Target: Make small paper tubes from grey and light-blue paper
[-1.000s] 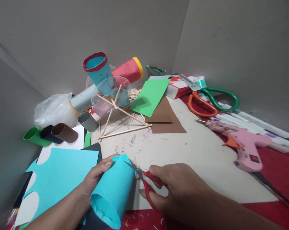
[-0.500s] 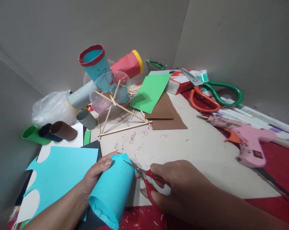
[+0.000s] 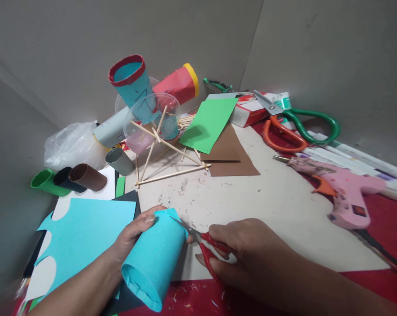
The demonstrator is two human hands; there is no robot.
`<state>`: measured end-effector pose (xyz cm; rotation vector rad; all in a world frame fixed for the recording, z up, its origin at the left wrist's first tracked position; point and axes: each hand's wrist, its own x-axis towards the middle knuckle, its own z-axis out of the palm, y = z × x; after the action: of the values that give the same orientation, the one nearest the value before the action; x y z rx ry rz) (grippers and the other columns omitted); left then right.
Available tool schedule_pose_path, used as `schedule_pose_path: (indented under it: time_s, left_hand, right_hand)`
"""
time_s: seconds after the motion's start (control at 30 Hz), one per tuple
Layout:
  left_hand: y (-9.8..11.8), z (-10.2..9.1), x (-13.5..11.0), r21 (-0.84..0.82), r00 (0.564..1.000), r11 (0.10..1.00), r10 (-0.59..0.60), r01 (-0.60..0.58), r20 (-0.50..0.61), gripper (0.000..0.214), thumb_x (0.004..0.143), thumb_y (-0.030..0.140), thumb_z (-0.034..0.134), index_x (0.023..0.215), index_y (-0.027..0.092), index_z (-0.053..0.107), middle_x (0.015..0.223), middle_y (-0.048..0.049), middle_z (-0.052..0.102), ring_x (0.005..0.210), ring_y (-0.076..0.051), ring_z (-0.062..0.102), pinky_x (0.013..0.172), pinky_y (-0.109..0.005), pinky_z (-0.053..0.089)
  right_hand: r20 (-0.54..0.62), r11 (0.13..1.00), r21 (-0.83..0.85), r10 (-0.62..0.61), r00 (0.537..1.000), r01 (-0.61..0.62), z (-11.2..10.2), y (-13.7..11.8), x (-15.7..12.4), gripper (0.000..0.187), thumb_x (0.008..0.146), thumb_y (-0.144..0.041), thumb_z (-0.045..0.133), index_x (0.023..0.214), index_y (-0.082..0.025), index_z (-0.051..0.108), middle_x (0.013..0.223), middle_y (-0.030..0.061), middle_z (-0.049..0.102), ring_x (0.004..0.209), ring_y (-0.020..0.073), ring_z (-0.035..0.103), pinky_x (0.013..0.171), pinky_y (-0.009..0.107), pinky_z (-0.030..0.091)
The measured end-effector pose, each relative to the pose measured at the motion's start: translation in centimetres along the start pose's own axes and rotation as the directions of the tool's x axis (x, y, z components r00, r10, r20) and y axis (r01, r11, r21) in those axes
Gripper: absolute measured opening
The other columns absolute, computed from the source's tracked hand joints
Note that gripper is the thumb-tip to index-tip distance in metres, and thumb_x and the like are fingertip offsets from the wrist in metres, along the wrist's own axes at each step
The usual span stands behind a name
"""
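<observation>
My left hand (image 3: 141,227) grips a light-blue paper tube (image 3: 157,259) near its far end, with the thumb on top and most fingers hidden behind it. The tube lies tilted, its open near end toward me and showing a folded inner edge. In my right hand (image 3: 244,245) are small scissors with red handles (image 3: 209,256), fingers through the loops. The scissor blades (image 3: 183,224) reach over the tube's far rim; whether both blades straddle the paper I cannot tell. Under my left forearm spreads a sheet of light-blue paper (image 3: 96,237) with rounded cut-outs along its left edge.
A wooden-stick frame (image 3: 172,174) stands behind my hands, near clear plastic cups and decorated paper tubes. Small tubes, including a brown one (image 3: 88,177), lie at left. Green paper (image 3: 211,125), large scissors (image 3: 300,127) and a pink glue gun (image 3: 346,193) lie at right.
The view has shifted slightly. The scissors stay at the tube's far rim, with their handles a little further apart. My left hand keeps its hold on the tube.
</observation>
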<state>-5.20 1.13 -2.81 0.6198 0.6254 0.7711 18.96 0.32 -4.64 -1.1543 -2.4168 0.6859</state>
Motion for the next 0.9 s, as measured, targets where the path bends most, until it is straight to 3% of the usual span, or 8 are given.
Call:
schedule_pose_path:
  time_s: [0.27, 0.47, 0.67, 0.9]
  left_hand:
    - [0.24, -0.26, 0.16, 0.037, 0.997, 0.999, -0.03, 0.028, 0.068, 0.028, 0.086, 0.035, 0.063, 0.103, 0.013, 0.064, 0.101, -0.0179, 0.074, 0.079, -0.026, 0.073, 0.066, -0.031, 0.055]
    - [0.09, -0.01, 0.26, 0.033, 0.995, 0.999, -0.039, 0.036, 0.092, 0.029, 0.084, 0.036, 0.068, 0.1, 0.011, 0.068, 0.099, -0.0159, 0.076, 0.089, -0.025, 0.072, 0.078, -0.03, 0.053]
    - [-0.28, -0.46, 0.23, 0.046, 0.997, 0.998, -0.04, 0.037, 0.067, 0.033, 0.083, 0.039, 0.067, 0.101, 0.011, 0.068, 0.102, -0.0196, 0.074, 0.098, -0.032, 0.071, 0.08, -0.034, 0.052]
    - [-0.31, 0.0, 0.31, 0.042, 0.996, 0.998, -0.051, 0.048, 0.075, 0.038, 0.083, 0.039, 0.068, 0.104, 0.008, 0.067, 0.1, -0.0206, 0.074, 0.096, -0.031, 0.071, 0.085, -0.036, 0.052]
  right_hand:
    - [0.051, 1.0, -0.028, -0.008, 0.999, 0.009, -0.4, 0.69, -0.17, 0.017, 0.08, -0.02, 0.055, 0.063, -0.021, 0.057, 0.055, -0.0011, 0.059, 0.048, 0.0124, 0.041, 0.053, 0.03, 0.019]
    - [0.067, 0.998, 0.054, -0.039, 0.997, 0.035, -0.47, 0.56, -0.17, 0.012, 0.079, -0.019, 0.056, 0.067, -0.021, 0.055, 0.058, -0.0037, 0.058, 0.051, 0.0106, 0.041, 0.053, 0.026, 0.023]
    - [0.172, 0.978, 0.204, -0.066, 0.983, 0.03, -0.3, 0.81, -0.01, 0.015, 0.086, -0.019, 0.054, 0.071, -0.021, 0.052, 0.058, -0.0071, 0.049, 0.052, 0.0085, 0.037, 0.053, 0.023, 0.026]
    - [0.199, 0.978, 0.209, -0.05, 0.979, 0.008, -0.89, 0.75, 0.3, 0.021, 0.086, -0.021, 0.053, 0.066, -0.021, 0.047, 0.056, -0.0068, 0.047, 0.05, 0.0083, 0.036, 0.052, 0.024, 0.025]
